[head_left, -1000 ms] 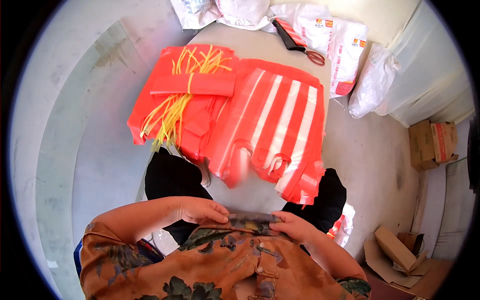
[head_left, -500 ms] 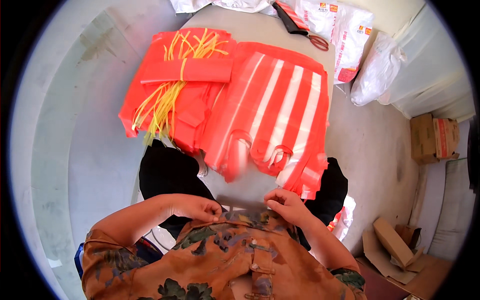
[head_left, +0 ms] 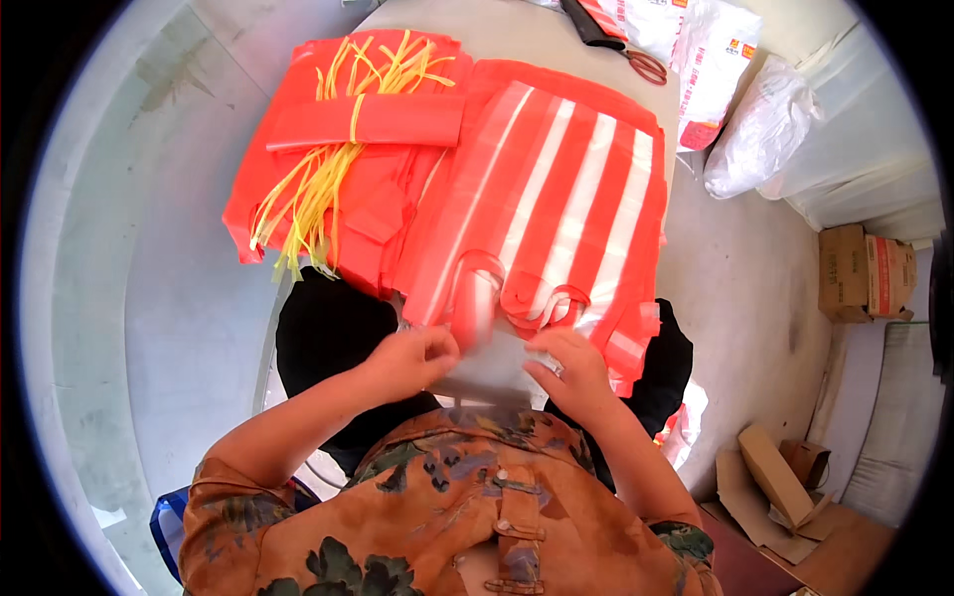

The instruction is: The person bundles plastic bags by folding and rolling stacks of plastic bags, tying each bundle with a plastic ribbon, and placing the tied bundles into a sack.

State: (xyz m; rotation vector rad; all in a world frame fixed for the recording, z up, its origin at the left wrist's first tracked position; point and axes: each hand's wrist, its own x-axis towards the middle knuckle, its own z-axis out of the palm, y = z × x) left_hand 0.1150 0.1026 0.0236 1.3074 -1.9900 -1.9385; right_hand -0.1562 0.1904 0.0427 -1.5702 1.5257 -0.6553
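A stack of red-and-white striped plastic bags [head_left: 581, 189] lies in front of me, its cut-out handle ends toward me. Just short of its lower left corner is my left hand [head_left: 409, 360], fingers loosely curled and slightly blurred, with nothing visible in them. My right hand [head_left: 574, 368] is at the near handle edge, thumb apart from the fingers; whether its fingertips touch the plastic is unclear. Beside the striped stack, on the left, sits a pile of red plastic bags [head_left: 268, 189]. On it rest a folded red strip [head_left: 407, 121] and a bunch of yellow ties [head_left: 323, 204].
The bags lie on a pale table [head_left: 477, 35]. Scissors [head_left: 646, 68] with reddish handles lie at its far right. White printed sacks [head_left: 711, 74] and a white bundle [head_left: 760, 134] stand beyond. Cardboard boxes [head_left: 845, 273] and flattened cardboard [head_left: 765, 487] are on the right.
Both hands have moved forward from the front of my clothing to the near edge of the striped bags. The right thumb and fingers have spread apart. The view has shifted slightly.
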